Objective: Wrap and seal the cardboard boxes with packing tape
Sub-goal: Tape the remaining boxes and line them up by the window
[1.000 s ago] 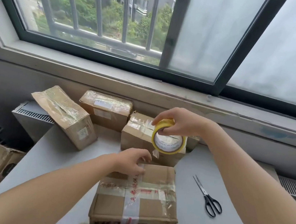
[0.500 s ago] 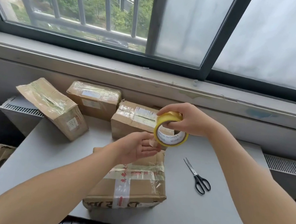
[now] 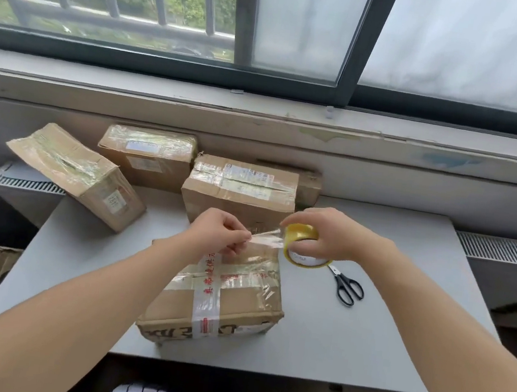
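Tape is now off the roll: half a second ago the left hand (image 3: 219,233) was only picking at the yellow tape roll (image 3: 301,246), and now a short clear strip (image 3: 266,239) stretches taut between them. The left hand pinches the free end of that strip between thumb and fingertips, and the right hand (image 3: 327,234) grips the roll from above, fingers curled over its rim. Both hover above the far end of the near box (image 3: 221,293), which lies flat on the grey table (image 3: 363,341) and already carries a cross of printed tape on its top. I judge that the end is found and the next job is to draw more out and press it onto this box. For room, the box sits close to the table's near edge, so pulling it nearer risks an overhang. Bare table opens to its right, apart from the scissors (image 3: 345,284) lying just right of the roll and handy for cutting. To the left bare table runs as far as a tilted box (image 3: 73,171) at the far left corner. Straight beyond the hands stands another taped box (image 3: 241,193), which limits a far-side pull.
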The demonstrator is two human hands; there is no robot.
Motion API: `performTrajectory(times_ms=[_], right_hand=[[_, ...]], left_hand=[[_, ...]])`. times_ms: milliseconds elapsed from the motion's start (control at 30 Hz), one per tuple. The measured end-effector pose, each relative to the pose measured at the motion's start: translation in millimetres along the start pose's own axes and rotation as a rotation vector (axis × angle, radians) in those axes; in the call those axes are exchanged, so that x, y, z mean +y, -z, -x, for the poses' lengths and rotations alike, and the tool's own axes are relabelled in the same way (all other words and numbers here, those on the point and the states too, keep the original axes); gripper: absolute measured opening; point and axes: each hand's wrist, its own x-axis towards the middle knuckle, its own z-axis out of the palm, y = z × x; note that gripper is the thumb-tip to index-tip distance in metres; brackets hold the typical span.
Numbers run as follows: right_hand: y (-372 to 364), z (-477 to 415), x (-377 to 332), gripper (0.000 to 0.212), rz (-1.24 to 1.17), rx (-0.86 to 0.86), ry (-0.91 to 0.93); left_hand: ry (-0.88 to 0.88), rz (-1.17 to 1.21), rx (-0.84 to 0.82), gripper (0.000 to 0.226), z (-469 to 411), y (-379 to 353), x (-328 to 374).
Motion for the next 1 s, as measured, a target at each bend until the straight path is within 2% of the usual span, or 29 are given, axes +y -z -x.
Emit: performTrajectory(times_ms=[67,167,367,567,833,933,1000], right_hand=[[0,-3,-1,0.036,-0.006,0.022,-0.037],[-8,-10,-1,0.043,0.155,0.094,-0.122],[-28,-20,-3,0.038,0.237,0.14,-0.202],[-34,-25,-13,0.037,0.316,0.142,-0.18],[-36,-31,-17,0.042,0.327,0.146,-0.169],[-33,-28,-15,0.039,0.288,0.16,-0.174],[-30,-26,-13,0.038,0.266,0.176,-0.173]], left_hand=[[0.027,0.0,0.024,0.013,0,-8,-2],[0.012,-0.045,0.099,0.013,0,-18,-2],[-0.075,-0.361,0.188,0.018,-5,-25,1],[-0.137,-0.735,0.23,0.026,-9,-25,3],[-0.173,-0.979,0.245,0.024,-11,-26,7],[-0.226,-0.968,0.273,0.029,-9,-26,1],[-0.226,-0.769,0.292,0.033,-9,-24,-11]])
